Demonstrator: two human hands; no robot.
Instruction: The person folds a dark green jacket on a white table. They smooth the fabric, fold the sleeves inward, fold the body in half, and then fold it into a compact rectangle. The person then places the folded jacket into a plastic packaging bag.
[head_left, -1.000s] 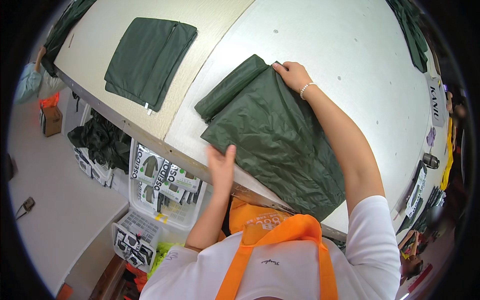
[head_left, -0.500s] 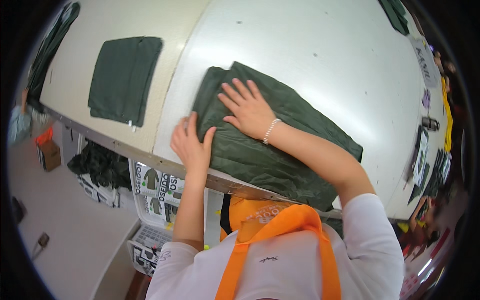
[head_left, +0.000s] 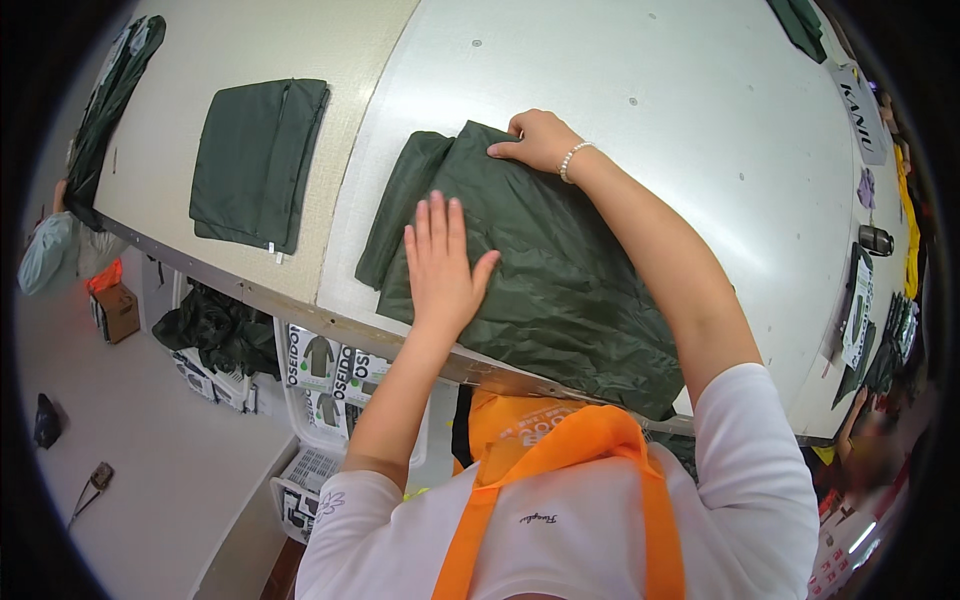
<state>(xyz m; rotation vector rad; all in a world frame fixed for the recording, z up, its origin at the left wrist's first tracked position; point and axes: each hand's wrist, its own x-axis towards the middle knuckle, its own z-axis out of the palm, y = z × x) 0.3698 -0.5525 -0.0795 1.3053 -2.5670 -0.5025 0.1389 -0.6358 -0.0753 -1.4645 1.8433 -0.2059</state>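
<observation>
A dark green garment (head_left: 560, 310) of thin, slightly shiny fabric lies partly folded and creased on the table in front of me. What kind of garment it is I cannot make out. My left hand (head_left: 442, 270) rests flat on its left part, fingers stretched out and pointing away from me. At the garment's far edge my right hand (head_left: 540, 143) is closed, thumb and curled fingers gripping the fabric. A second dark green garment (head_left: 258, 165), folded into a neat rectangle with a small white tag at its near edge, lies to the left.
The pale table (head_left: 640, 60) has a seam left of the garment. More dark green fabric (head_left: 115, 115) lies at the far left. At the right are a dark cylinder (head_left: 876, 240) and packaged items (head_left: 855, 310). Below stand a white crate (head_left: 300, 490) and a cardboard box (head_left: 117, 312).
My left hand has moved right from the garment's left edge onto its surface. My right hand has gone from lying flat on the fabric to gripping its far edge.
</observation>
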